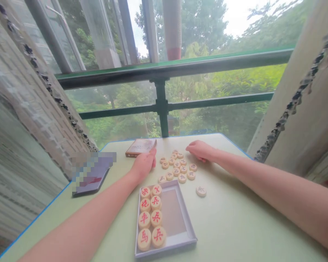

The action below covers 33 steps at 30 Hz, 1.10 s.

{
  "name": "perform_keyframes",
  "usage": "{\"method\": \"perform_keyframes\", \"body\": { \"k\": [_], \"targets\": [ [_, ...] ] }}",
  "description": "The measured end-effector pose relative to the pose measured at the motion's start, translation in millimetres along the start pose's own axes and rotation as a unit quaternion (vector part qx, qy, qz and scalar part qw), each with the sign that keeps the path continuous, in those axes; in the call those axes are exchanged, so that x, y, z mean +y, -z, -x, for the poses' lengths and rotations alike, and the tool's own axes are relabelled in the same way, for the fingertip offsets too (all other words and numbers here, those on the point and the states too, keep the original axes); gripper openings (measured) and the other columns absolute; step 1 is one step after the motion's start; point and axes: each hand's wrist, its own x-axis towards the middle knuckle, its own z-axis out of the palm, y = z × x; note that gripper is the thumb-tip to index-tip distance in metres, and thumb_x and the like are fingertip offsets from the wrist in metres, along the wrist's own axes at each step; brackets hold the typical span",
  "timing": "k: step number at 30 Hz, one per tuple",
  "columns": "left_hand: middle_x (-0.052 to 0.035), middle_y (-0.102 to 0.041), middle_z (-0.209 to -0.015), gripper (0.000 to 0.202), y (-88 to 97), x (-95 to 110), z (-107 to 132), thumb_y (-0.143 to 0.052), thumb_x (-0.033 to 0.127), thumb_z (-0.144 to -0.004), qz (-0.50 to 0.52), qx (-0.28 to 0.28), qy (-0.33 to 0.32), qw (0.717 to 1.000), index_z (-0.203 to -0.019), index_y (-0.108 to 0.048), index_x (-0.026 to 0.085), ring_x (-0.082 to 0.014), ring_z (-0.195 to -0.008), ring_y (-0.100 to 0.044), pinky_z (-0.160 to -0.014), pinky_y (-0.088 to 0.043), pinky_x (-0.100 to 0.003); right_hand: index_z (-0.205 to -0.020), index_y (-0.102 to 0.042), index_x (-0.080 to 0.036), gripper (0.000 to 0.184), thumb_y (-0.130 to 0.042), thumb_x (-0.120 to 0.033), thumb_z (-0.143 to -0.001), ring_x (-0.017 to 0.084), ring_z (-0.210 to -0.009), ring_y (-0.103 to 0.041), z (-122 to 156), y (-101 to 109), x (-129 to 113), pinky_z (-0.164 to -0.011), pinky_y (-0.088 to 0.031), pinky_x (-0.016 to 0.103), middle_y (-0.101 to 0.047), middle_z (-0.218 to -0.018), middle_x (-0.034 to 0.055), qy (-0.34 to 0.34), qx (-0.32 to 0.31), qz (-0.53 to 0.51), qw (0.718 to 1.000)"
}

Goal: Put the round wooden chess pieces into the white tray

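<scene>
While I hold the left hand (144,165) at the near right corner of a flat printed box (139,146), its fingers lie close together by the box's right side; whether they grip it or merely touch it, I cannot tell from my remote post. The right hand (201,150) rests just beside a cluster of loose pieces (183,169), its fingers bent and bunched, the tips partly hidden; whether they pinch anything is unclear to me.

I judge the step in hand to be the handling of round, character-marked pieces beside an open tray (187,215), where eight red-marked pieces (156,218) lie in two columns of four along the left wall, with bare floor to their right. The loose pieces, dark-marked where I can read them, lie between the hands and the tray's far edge. A move on any of these, I judge, calls for a light pinch at the rim that leaves its neighbours undisturbed. A single piece (201,191) lies apart, right of the tray.

All rest on a pale green desk (226,214) edged in blue, with a dark flat device (98,178), partly pixelated, at the left. Beyond the desk run a green railing (180,71) and leafy trees (202,25), framed by pale curtains (24,94) with dark trim.
</scene>
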Motion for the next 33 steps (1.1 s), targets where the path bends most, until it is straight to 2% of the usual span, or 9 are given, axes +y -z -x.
{"method": "perform_keyframes", "body": {
  "k": [4,6,10,14,17,22,28,30,33],
  "targets": [
    [-0.0005,-0.046,-0.043,0.057,-0.1,0.7,1.0,-0.027,0.055,-0.084,-0.005,0.000,-0.001,1.000,-0.046,-0.046,0.018,-0.0128,-0.048,-0.045,-0.054,-0.034,-0.026,-0.061,-0.055,-0.017,0.027,-0.043,-0.031,-0.080,0.015,-0.057,-0.049,14.7,-7.8,-3.9,-0.054,-0.032,0.025,-0.056,-0.057,0.0029,0.099,0.066,0.045,0.992],
    [-0.0002,-0.045,-0.043,0.056,-0.5,1.9,1.8,-0.028,0.055,-0.084,-0.005,0.013,0.004,1.000,-0.045,-0.045,0.018,-0.0125,-0.048,-0.044,-0.054,-0.034,-0.026,-0.063,-0.057,-0.017,0.029,-0.043,-0.033,-0.082,0.016,-0.064,-0.051,23.3,-11.1,-6.9,-0.057,-0.031,0.026,-0.059,-0.062,0.0040,0.146,0.077,0.075,0.984],
    [0.0004,-0.043,-0.040,0.055,-1.0,3.7,3.4,-0.031,0.053,-0.084,-0.011,0.026,0.005,1.000,-0.044,-0.044,0.018,-0.0127,-0.046,-0.044,-0.055,-0.034,-0.027,-0.080,-0.063,-0.018,0.027,-0.044,-0.037,-0.084,0.020,-0.073,-0.055,31.7,-11.5,-6.9,-0.065,-0.035,0.028,-0.063,-0.071,0.0061,0.198,0.071,0.116,0.971],
    [-0.0004,-0.047,-0.042,0.054,-2.7,2.1,0.8,-0.035,0.056,-0.081,-0.034,0.032,0.012,0.999,-0.044,-0.044,0.018,-0.0136,-0.046,-0.045,-0.055,-0.033,-0.028,-0.105,-0.063,-0.020,0.029,-0.043,-0.025,-0.084,0.022,-0.097,-0.056,24.8,-11.2,-0.7,-0.084,-0.040,0.031,-0.062,-0.107,0.0086,0.234,0.061,0.092,0.966],
    [-0.0014,-0.049,-0.043,0.055,-4.3,0.0,-5.3,-0.036,0.059,-0.079,-0.050,0.038,0.033,0.997,-0.043,-0.042,0.019,-0.0147,-0.048,-0.047,-0.055,-0.034,-0.028,-0.113,-0.062,-0.020,0.036,-0.043,-0.017,-0.082,0.020,-0.114,-0.049,15.6,-13.4,1.8,-0.100,-0.034,0.032,-0.057,-0.123,0.0063,0.254,0.039,0.052,0.965],
    [-0.0024,-0.054,-0.048,0.051,-3.6,2.6,-14.1,-0.036,0.057,-0.079,-0.110,0.027,0.052,0.992,-0.045,-0.044,0.019,-0.0165,-0.051,-0.051,-0.054,-0.033,-0.028,-0.102,-0.069,-0.018,0.033,-0.040,-0.022,-0.085,0.018,-0.105,-0.056,11.2,-11.4,-1.7,-0.098,-0.038,0.030,-0.066,-0.109,0.0042,0.234,0.005,0.003,0.972],
    [-0.0037,-0.053,-0.048,0.048,-0.9,8.6,-15.0,-0.040,0.053,-0.077,-0.153,0.014,0.014,0.988,-0.045,-0.045,0.019,-0.0182,-0.052,-0.051,-0.053,-0.028,-0.028,-0.101,-0.068,-0.018,0.030,-0.047,-0.021,-0.079,0.017,-0.086,-0.063,22.1,-15.2,-8.8,-0.079,-0.049,0.027,-0.069,-0.099,0.0043,0.144,0.007,-0.018,0.989],
    [-0.0052,-0.054,-0.049,0.048,-0.8,9.6,-14.5,-0.038,0.051,-0.079,-0.171,0.014,-0.004,0.985,-0.044,-0.044,0.019,-0.0194,-0.054,-0.051,-0.054,-0.026,-0.028,-0.102,-0.067,-0.019,0.031,-0.045,-0.022,-0.081,0.018,-0.087,-0.062,29.6,-20.5,-8.6,-0.079,-0.048,0.028,-0.069,-0.100,0.0046,0.124,0.027,-0.020,0.992],
    [-0.0068,-0.054,-0.050,0.049,-1.6,10.6,-13.1,-0.038,0.049,-0.079,-0.195,0.003,-0.035,0.980,-0.042,-0.044,0.019,-0.0207,-0.055,-0.052,-0.055,-0.024,-0.029,-0.101,-0.067,-0.021,0.029,-0.045,-0.025,-0.082,0.018,-0.099,-0.059,42.6,-26.0,-5.1,-0.089,-0.044,0.029,-0.066,-0.107,0.0030,0.129,0.056,-0.021,0.990]
  ]
}}
